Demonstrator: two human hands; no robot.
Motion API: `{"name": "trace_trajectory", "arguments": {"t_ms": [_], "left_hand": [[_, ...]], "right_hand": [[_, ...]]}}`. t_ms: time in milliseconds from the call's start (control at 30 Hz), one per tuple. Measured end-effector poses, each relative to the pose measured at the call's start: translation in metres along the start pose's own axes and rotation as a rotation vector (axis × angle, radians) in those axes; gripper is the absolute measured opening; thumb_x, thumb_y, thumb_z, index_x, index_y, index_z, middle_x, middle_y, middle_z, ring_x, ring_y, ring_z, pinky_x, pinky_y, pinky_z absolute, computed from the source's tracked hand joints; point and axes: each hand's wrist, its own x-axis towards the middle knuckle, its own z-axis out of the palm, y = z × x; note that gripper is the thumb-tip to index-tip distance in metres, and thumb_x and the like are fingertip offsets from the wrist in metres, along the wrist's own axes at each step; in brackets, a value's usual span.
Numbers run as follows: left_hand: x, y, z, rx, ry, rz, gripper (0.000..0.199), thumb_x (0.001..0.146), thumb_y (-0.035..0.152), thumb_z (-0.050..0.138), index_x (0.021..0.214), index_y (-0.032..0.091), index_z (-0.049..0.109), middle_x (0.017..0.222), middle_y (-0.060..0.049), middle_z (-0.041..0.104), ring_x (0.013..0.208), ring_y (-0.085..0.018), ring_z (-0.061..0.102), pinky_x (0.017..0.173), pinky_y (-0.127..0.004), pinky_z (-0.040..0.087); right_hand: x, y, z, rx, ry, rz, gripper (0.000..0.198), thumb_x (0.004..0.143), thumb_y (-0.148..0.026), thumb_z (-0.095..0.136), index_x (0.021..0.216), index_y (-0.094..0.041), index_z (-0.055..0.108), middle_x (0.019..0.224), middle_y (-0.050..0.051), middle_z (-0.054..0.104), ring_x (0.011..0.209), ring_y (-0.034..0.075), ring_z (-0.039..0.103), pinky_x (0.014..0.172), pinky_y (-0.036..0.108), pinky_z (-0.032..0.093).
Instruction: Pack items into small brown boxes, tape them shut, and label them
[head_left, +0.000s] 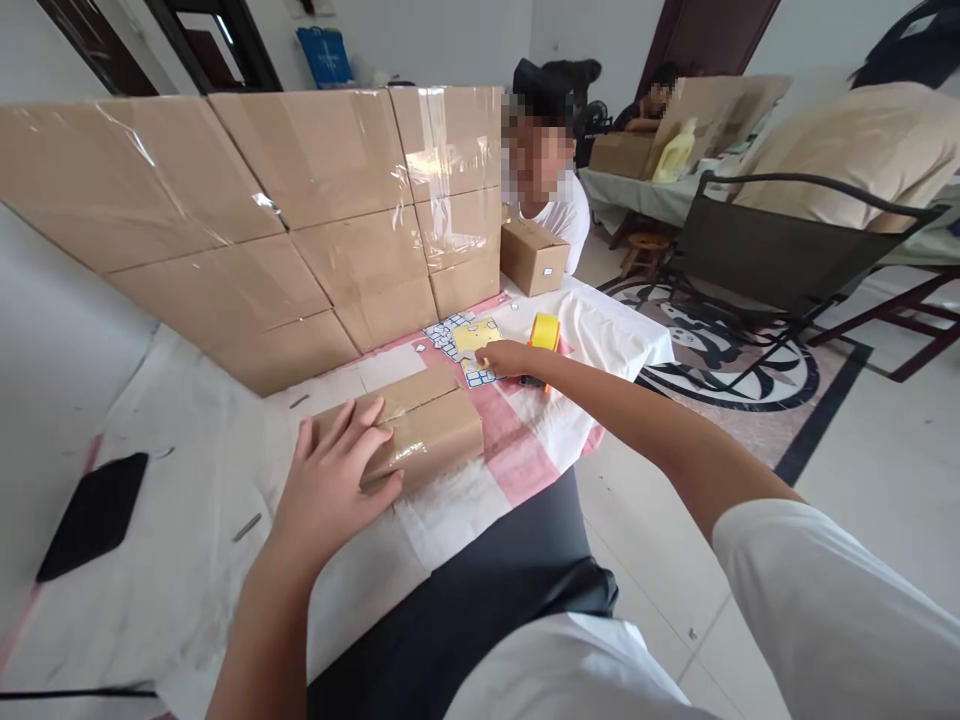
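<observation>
The left hand lies on the taped cardboard box with fingers spread over its top, thumb at the near side, steadying rather than clasping it. The right hand has its fingers bent together over the blue-and-yellow printed sheets; whether they pinch a piece is too small to make out. The box rests on the pink-and-white tablecloth, in front of the wall of stacked cartons.

The sheets overlap, so a careless pinch could drag several together or crease one. The tape dispenser stands just beyond the right wrist; a forearm swung outward could knock it toward the table's right end. Uneven pressure from the left palm might skid the box on the loose cloth, rucking it up.

The box's near right corner sits near the front edge, so little margin remains that way. Behind, the stacked cartons limit pushing back. More room lies leftward, toward the black flat device. At the far end, a small carton sits beside a co-worker in a white shirt.
</observation>
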Motion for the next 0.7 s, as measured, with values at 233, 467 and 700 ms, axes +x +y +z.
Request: {"name": "trace_trajectory", "arguments": {"t_ms": [233, 467, 700], "left_hand": [[0.001, -0.006, 0.004, 0.03, 0.013, 0.033, 0.026, 0.092, 0.04, 0.051, 0.11, 0.023, 0.057, 0.158, -0.009, 0.048, 0.148, -0.04, 0.038, 0.116, -0.062, 0.026], [-0.001, -0.021, 0.021, 0.075, 0.125, 0.117, 0.024, 0.087, 0.042, 0.054, 0.106, 0.028, 0.061, 0.154, -0.005, 0.054, 0.142, -0.037, 0.047, 0.109, -0.057, 0.035], [-0.001, -0.039, 0.041, 0.12, 0.075, 0.119, 0.023, 0.087, 0.043, 0.054, 0.104, 0.035, 0.067, 0.156, 0.002, 0.051, 0.143, -0.036, 0.048, 0.101, -0.059, 0.043]], "right_hand": [[-0.001, -0.007, -0.006, 0.0, -0.011, -0.016, 0.021, 0.091, -0.01, 0.06, 0.107, -0.01, 0.074, 0.111, 0.014, 0.068, 0.097, 0.022, 0.062, 0.081, 0.028, 0.039], [-0.01, -0.023, -0.01, -0.083, 0.009, 0.023, 0.022, 0.092, -0.013, 0.057, 0.105, -0.012, 0.075, 0.113, 0.016, 0.069, 0.096, 0.024, 0.065, 0.08, 0.031, 0.047], [-0.012, -0.024, -0.013, -0.132, 0.024, 0.023, 0.017, 0.082, -0.009, 0.066, 0.097, -0.016, 0.072, 0.108, 0.011, 0.071, 0.087, 0.02, 0.066, 0.071, 0.028, 0.052]]}}
